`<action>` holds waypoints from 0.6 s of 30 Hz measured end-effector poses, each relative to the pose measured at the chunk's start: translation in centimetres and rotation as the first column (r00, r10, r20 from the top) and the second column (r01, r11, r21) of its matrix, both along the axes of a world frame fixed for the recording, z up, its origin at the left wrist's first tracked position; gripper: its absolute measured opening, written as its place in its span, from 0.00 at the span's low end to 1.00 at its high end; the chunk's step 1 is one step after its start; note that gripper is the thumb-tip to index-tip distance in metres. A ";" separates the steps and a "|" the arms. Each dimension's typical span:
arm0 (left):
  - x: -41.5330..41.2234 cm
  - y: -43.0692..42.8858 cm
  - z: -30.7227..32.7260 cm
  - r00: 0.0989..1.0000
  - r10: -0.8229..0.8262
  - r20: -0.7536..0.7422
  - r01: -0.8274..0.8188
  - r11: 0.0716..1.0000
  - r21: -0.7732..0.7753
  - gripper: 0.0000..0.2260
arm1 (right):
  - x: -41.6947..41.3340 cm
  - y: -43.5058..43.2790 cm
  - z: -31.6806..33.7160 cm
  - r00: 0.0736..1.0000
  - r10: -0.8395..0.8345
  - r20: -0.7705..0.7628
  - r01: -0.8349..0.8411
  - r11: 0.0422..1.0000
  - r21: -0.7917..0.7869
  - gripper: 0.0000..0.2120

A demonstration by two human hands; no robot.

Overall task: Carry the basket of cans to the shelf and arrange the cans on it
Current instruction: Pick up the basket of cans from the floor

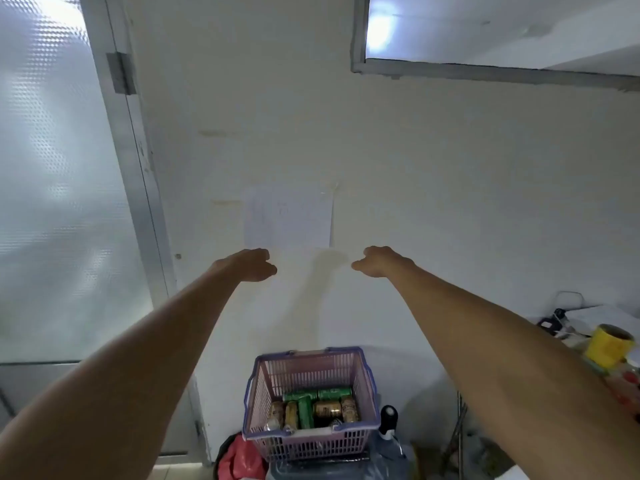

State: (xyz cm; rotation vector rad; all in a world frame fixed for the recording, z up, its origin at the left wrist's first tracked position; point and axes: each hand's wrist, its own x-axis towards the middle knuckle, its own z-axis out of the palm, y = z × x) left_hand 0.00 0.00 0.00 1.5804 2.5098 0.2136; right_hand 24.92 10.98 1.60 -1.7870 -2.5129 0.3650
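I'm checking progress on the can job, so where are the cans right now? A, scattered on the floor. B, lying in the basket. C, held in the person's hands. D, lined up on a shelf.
B: the cans lie inside the basket, while the left hand and right hand are raised high above it, both empty.

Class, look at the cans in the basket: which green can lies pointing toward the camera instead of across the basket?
The green can in the middle of the basket, between gold cans; the other two green cans lie crosswise along the far wall.
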 end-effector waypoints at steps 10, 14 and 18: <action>-2.8 1.8 -1.3 1.000 -0.011 0.018 0.011 0.999 -0.048 0.27 | -3.1 2.1 -1.4 0.999 -0.027 0.039 0.029 0.998 -0.047 0.30; -3.5 3.5 -1.7 1.000 -0.018 0.015 0.019 0.998 -0.054 0.27 | -3.6 4.2 -1.7 0.995 0.009 0.103 0.002 0.994 -0.108 0.34; -3.8 5.8 -1.6 1.000 -0.022 -0.006 0.021 0.997 -0.068 0.25 | -4.0 7.1 -1.8 0.988 0.033 0.151 -0.003 0.982 -0.190 0.39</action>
